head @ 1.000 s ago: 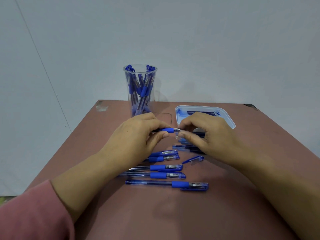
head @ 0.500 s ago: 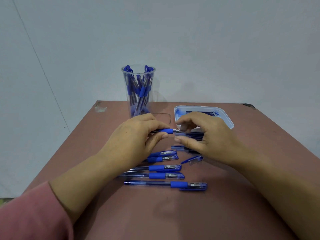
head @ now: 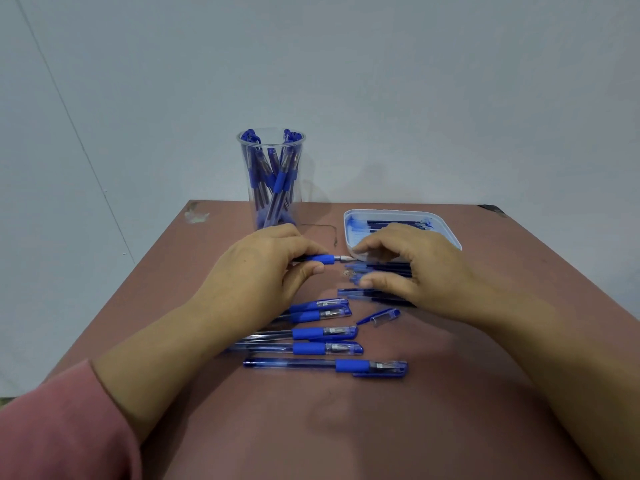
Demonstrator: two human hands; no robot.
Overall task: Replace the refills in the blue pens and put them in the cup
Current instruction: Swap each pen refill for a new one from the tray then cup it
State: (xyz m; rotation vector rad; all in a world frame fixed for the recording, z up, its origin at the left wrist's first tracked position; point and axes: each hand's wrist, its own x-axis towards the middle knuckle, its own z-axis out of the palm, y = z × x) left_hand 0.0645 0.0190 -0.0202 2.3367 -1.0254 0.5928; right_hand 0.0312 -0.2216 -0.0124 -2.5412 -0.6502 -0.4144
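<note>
My left hand (head: 263,271) grips an uncapped blue pen (head: 322,259) by its barrel, with the metal tip pointing right. My right hand (head: 415,271) hovers just right of that tip, fingers loosely curled. Its index fingertip is at the tip and its thumb is lower, apart from the pen, over loose refills (head: 384,268) lying on the table. Several capped blue pens (head: 325,348) lie in a row in front of my hands. A loose pen cap (head: 379,316) lies beside them. The clear cup (head: 298,150) stands behind my left hand with several blue pens in it.
A shallow white tray (head: 450,233) with dark refills sits at the back right, partly hidden by my right hand. The brown table (head: 346,427) ends at a pale wall behind the cup. A pink sleeve (head: 52,427) covers my left forearm at the lower left.
My right thumb has dropped away from the pen tip it was pinching with the index finger, and the hand has spread a little. The left hand and pen have barely moved.
</note>
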